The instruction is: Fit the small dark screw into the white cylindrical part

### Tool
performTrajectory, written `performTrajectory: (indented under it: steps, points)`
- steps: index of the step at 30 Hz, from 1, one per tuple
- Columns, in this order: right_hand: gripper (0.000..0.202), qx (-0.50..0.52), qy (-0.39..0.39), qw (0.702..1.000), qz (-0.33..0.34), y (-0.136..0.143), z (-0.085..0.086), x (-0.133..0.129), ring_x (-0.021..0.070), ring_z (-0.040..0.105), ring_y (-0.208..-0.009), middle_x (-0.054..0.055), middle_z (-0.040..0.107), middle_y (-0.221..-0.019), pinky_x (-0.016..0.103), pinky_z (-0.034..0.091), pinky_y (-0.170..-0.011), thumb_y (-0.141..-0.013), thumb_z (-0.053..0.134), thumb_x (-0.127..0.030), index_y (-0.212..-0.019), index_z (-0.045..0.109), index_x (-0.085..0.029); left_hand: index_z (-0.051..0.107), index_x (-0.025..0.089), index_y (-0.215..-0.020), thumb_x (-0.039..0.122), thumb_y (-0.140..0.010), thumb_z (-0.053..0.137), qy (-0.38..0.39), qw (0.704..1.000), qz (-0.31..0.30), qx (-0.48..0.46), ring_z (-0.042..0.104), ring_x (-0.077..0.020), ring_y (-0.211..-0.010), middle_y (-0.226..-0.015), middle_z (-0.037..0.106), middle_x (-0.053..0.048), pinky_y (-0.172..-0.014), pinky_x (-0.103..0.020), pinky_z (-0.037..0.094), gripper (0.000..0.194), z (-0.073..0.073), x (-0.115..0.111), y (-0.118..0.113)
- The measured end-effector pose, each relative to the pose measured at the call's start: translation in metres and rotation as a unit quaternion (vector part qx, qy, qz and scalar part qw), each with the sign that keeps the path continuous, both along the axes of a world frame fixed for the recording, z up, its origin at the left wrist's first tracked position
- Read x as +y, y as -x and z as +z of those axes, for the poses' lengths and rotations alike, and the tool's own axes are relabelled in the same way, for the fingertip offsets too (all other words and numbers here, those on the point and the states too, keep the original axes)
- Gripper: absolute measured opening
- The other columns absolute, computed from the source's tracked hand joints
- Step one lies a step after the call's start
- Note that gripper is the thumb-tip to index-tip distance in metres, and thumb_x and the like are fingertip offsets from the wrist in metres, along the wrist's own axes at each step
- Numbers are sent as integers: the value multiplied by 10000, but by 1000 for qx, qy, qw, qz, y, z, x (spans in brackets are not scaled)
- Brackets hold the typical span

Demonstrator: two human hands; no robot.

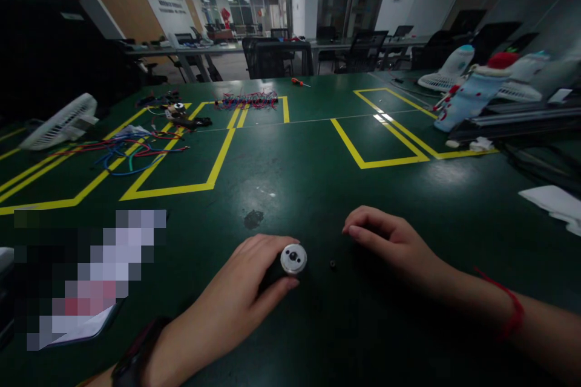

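My left hand [247, 281] is wrapped around a small motor-like cylinder [293, 259]. Its round silver end faces me, showing a dark centre and small holes; the dark body is mostly hidden by my fingers. To the right of it, a tiny dark ring-like part [333, 264] lies on the green table, touched by neither hand. My right hand [393, 239] rests beyond that part, fingers curled and thumb against the forefinger, with nothing visible in them.
Yellow tape [361, 164] marks boxes on the green table [290, 175]. Loose wires [131, 148], a wire bundle [247, 100] and an orange screwdriver [297, 81] lie farther back. A white fan [63, 124] and a blurred phone-like object [97, 290] are left; a blue bottle [472, 97] stands right.
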State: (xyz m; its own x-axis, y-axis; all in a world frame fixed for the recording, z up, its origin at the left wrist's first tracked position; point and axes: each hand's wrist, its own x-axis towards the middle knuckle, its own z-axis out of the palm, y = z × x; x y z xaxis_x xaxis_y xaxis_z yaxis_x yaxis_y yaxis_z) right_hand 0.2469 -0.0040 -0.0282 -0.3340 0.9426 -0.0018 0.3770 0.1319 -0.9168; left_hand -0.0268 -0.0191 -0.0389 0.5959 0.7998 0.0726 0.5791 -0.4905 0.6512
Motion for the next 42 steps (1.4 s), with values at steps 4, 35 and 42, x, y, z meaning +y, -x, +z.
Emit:
performTrajectory:
  steps: [4,35,42]
  points:
    - [132,-16,-24,999,22,0,-1,-1,158,591,-878,30,618,-949,282,482,-769,-941,533,-279,-939,638,-199,439,327,-1263,228,-925,585,2,1000,4,3,524,-218,-1114,-1221,563,-4,-982,-397,431,382,0,-1,0]
    - [130,-116,-199,965,122,49,34,1,163,593,-959,43,581,-1099,293,489,-843,-845,640,-216,-965,683,-193,463,300,-1206,200,-905,614,-3,1000,5,-23,521,-214,-1080,-1175,572,-4,-952,-378,419,352,-2,-2,-1]
    - [125,-163,-207,957,120,59,36,-3,182,610,-933,31,587,-1155,325,487,-810,-845,635,-275,-939,698,-222,465,309,-1222,198,-902,619,-4,1000,4,-27,514,-214,-1108,-1194,573,3,-976,-390,406,372,-5,-2,-2]
